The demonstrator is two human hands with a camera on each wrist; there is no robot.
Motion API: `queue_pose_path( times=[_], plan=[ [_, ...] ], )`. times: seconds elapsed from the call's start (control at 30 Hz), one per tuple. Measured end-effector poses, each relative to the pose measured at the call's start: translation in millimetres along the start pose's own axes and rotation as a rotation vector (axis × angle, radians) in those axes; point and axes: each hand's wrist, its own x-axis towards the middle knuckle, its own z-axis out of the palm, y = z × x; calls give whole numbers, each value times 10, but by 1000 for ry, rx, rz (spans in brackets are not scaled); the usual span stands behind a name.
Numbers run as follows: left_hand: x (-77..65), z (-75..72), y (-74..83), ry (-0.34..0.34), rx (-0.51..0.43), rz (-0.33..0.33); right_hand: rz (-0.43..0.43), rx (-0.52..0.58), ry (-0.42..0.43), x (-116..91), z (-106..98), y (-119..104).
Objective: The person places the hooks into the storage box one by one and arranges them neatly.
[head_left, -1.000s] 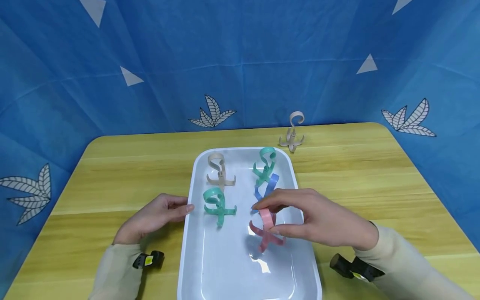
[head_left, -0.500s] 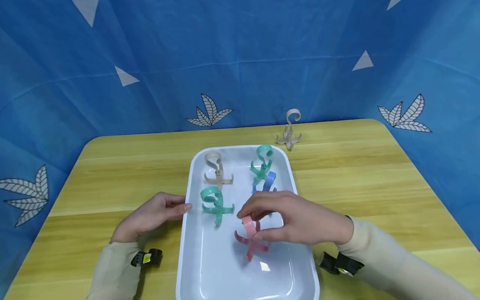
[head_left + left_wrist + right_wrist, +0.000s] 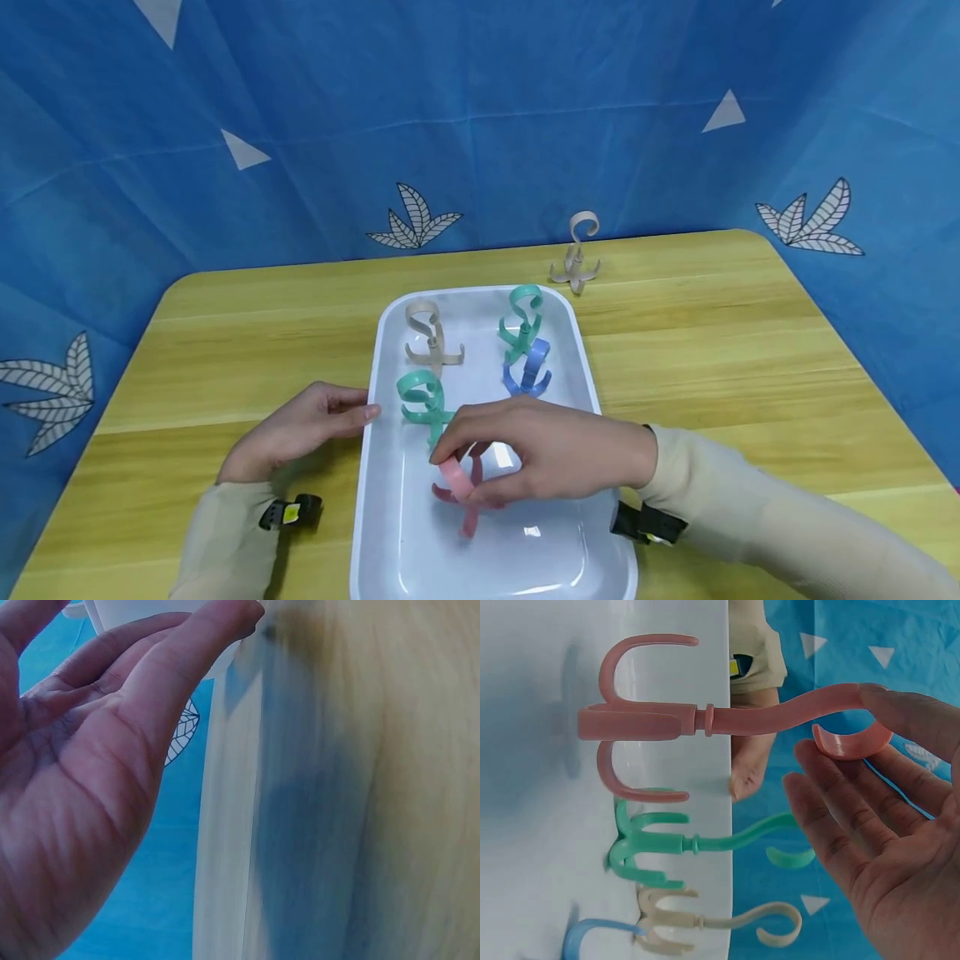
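Note:
By its curled top, my right hand (image 3: 536, 450) pinches a pink four-prong hanger hook (image 3: 652, 720) between thumb and fingers. The hook hangs prongs down, close over the bottom of a white tray (image 3: 360, 533). At the tray's left rim, my left hand (image 3: 303, 429) holds the edge, thumb over it and fingers at the outer side. Just beyond the right hand stands a green hook (image 3: 420, 387), partly covered by the fingers. A beige hook (image 3: 433, 346) stands behind that one. Along the tray's far right are another green hook (image 3: 522, 329) and a blue hook (image 3: 532, 367).
Another beige hook (image 3: 576, 262) stands on the wooden table (image 3: 712, 333) behind the tray's far right corner. A blue patterned cloth (image 3: 330, 125) hangs along the table's back edge. The tray's raised rim surrounds the hooks inside it.
My right hand has carried the pink hook left and a little nearer me across the tray. The blue hook has come into fuller view. My left hand stays at the rim.

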Motion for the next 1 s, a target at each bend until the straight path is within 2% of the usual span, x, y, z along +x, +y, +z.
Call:
queue_pose_path(
  times=[0.23, 0.43, 0.63, 0.8, 1.0],
  plan=[
    [5, 5, -4, 3, -7, 5, -7, 3, -24, 153, 1, 5],
    [18, 8, -20, -11, -34, 17, -40, -79, -17, 204, 34, 53],
    [15, 0, -22, -20, 0, 48, -21, -97, -21, 243, 75, 85],
    [6, -8, 5, -13, 39, 38, 0, -118, -12, 269, 77, 77],
    [-1, -14, -10, -5, 38, 34, 2, -149, -4, 259, 82, 75]
  ],
)
